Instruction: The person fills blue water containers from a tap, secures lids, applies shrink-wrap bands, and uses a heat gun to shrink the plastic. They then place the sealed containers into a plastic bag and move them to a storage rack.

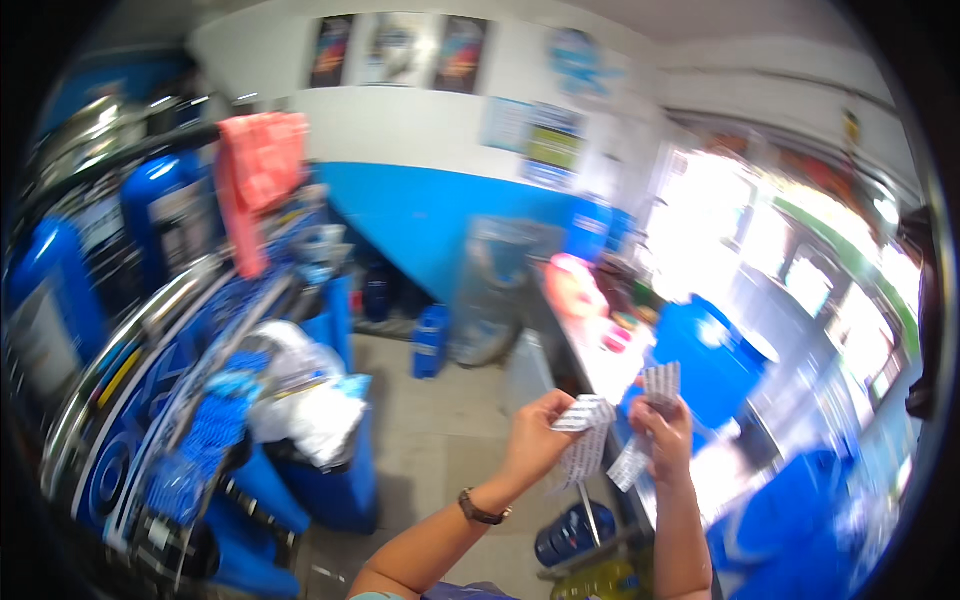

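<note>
My left hand (538, 435) pinches a strip of printed white paper or label (589, 442), which folds over the fingers and hangs down. A dark watch (482, 508) is on that wrist. To its right, my right hand (666, 431) grips another printed strip (661, 386), whose ends stick out above and below the fingers. The two hands are apart, raised in front of me beside the counter (600, 360). Behind the right hand stands a blue plastic water container (709, 360). Motion blur hides the print on the strips.
Blue cylindrical tanks (165, 195) and metal pipework stand at left, with a pink cloth (262, 165) draped over a rail. A blue bin (337, 487) holds white plastic bags (315, 420). Blue containers (795, 517) are at lower right; a dark blue bottle (574, 532) lies under the counter.
</note>
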Tool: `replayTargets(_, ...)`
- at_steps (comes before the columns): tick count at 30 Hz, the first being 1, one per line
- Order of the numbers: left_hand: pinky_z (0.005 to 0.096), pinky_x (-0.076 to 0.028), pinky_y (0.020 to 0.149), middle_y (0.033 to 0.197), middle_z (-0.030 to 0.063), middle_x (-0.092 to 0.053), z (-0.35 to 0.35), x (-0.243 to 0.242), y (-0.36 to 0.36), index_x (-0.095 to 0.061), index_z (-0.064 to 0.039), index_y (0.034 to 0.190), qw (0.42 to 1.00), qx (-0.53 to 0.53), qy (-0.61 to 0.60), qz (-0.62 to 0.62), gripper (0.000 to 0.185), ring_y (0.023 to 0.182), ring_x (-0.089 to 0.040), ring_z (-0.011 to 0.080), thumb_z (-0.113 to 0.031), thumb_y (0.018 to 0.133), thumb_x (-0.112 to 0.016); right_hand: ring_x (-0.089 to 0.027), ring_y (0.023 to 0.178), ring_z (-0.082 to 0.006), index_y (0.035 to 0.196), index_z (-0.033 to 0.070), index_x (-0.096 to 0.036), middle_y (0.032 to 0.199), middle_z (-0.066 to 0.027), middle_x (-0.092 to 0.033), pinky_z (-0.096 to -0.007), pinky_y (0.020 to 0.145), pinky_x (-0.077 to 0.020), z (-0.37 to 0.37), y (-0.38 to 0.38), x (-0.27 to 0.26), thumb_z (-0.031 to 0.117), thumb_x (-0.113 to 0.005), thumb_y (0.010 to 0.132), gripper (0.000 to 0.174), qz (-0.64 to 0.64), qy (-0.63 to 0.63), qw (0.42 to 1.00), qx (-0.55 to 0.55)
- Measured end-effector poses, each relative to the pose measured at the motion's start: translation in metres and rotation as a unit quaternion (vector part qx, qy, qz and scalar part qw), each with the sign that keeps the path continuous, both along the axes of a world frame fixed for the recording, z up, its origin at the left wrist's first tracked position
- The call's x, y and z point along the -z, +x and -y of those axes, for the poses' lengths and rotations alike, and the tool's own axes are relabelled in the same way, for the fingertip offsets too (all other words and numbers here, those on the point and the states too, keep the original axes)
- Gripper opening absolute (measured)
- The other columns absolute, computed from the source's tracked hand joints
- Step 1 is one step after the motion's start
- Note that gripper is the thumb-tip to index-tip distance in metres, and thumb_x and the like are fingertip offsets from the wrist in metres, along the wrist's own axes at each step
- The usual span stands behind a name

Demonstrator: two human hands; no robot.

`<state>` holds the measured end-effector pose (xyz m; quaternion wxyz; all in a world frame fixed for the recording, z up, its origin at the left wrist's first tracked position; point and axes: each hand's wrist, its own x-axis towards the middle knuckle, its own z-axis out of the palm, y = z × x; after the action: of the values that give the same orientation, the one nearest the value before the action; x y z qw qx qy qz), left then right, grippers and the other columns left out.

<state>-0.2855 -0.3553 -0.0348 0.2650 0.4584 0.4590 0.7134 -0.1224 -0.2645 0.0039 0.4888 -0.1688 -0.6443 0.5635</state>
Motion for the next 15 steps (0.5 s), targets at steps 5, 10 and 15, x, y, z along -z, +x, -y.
replayTargets(5,0.0263,-0.048,0.062,0.073,0.0042,-0.065,-0.047,-0.015,0.121,-0.062,-0.002,0.086,0.991,0.099,0.018,-0.086,0.024,0.068,-0.058,0.007,-0.011,0.076,-0.081,-0.053,0.083,-0.006,0.123,0.003,-0.058,0.105,-0.0024,-0.061,-0.0219,0.072,-0.0453,0.021,0.137,-0.01,0.006,-0.077,0.079,0.049,0.117,0.088,0.986,0.077)
replayTargets(10,0.0249,-0.048,0.066,0.085,0.0026,-0.061,-0.101,-0.026,0.214,-0.058,-0.004,0.102,0.953,0.271,0.03,-0.135,0.03,0.076,-0.057,0.0076,-0.008,0.079,-0.078,-0.06,0.091,-0.0109,0.111,0.0,-0.063,0.097,-0.0035,-0.067,-0.0293,0.084,-0.0492,0.013,0.231,-0.026,0.001,-0.072,0.08,0.032,0.214,0.016,0.952,0.219)
replayTargets(15,0.0232,-0.049,0.075,0.093,0.0031,-0.06,-0.187,-0.057,0.224,-0.049,-0.004,0.128,0.87,0.488,-0.062,-0.04,0.043,0.082,-0.057,0.0105,-0.009,0.089,-0.065,-0.054,0.059,-0.0068,0.13,0.003,-0.055,0.085,-0.0057,-0.064,-0.0193,0.049,-0.0432,-0.044,0.303,-0.049,0.001,-0.066,0.086,0.045,0.07,-0.073,0.976,0.193)
